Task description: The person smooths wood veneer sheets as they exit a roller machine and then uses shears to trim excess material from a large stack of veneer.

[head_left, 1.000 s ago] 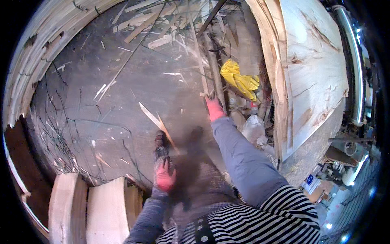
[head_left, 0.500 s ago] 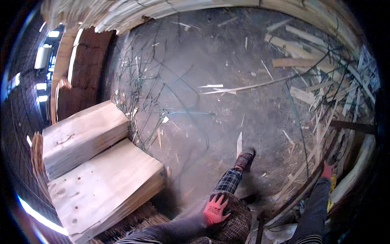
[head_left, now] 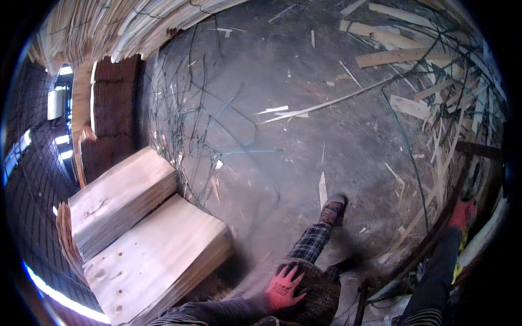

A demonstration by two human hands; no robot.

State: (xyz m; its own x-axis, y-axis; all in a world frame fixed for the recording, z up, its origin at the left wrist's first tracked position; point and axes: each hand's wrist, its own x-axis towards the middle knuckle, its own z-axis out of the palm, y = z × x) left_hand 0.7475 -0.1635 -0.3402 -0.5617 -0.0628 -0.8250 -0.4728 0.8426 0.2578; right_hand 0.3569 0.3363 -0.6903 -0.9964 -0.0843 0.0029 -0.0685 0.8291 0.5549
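Grey, dusty floor (head_left: 261,182) fills most of the view, bounded at upper left by a large pile of bundled wood veneer (head_left: 114,27). Less massive, two veneer stacks (head_left: 157,250) stand at lower left; flat wood offcuts (head_left: 397,57) lie heaped at upper right. At lower right a dark brown rail (head_left: 425,247), curved near the picture's rim, runs from beside the right hand (head_left: 463,213) toward the person's legs; wood or metal, I cannot tell. It should be stiff, fairly heavy, rough rather than slippery and hard to break, probably best held around its middle. Plaid cloth (head_left: 321,290) over the lap looks soft and light, easily gathered at a fold. Red-gloved, the left hand (head_left: 284,289) rests on it, fingers spread apart, pinching nothing. The right hand, also red-gloved, is at or just beside the rail's far end, near some yellow material (head_left: 457,270); whether its grip is closed, or on what, I cannot tell.
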